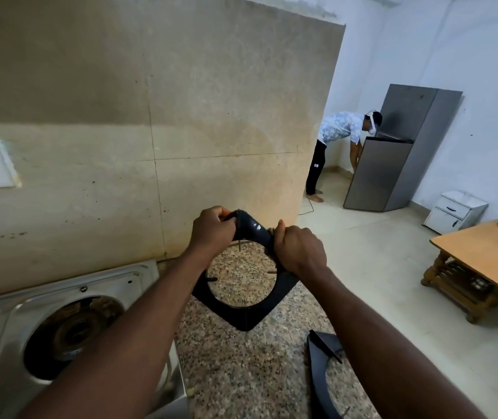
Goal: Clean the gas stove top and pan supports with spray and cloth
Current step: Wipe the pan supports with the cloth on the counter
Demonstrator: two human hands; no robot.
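Now I hold the black pan support (243,319) upright in front of me with both hands, and one of its corners points down. It is a square frame with a big round hole, and short prongs point into the hole. My left hand (211,229) grips the top corner with the fingers curled tightly round it. My right hand (299,251) grips the right edge in the same closed way. Between the two hands the frame looks glossy. The frame is over the speckled granite countertop (241,373), and I cannot tell if its lower corner touches the stone.

A second pan support (317,355) lies flat on the countertop at my lower right, partly hidden by my right forearm. The steel gas stove (6,313) stands at my lower left against the beige wall (120,116), and its dark burner (72,334) is uncovered.

Further away, past the end of the wall, another person (338,128) bends towards a grey fridge (392,164). A small white cabinet (453,211) stands near the fridge, and a wooden table (483,252) stands at the far right
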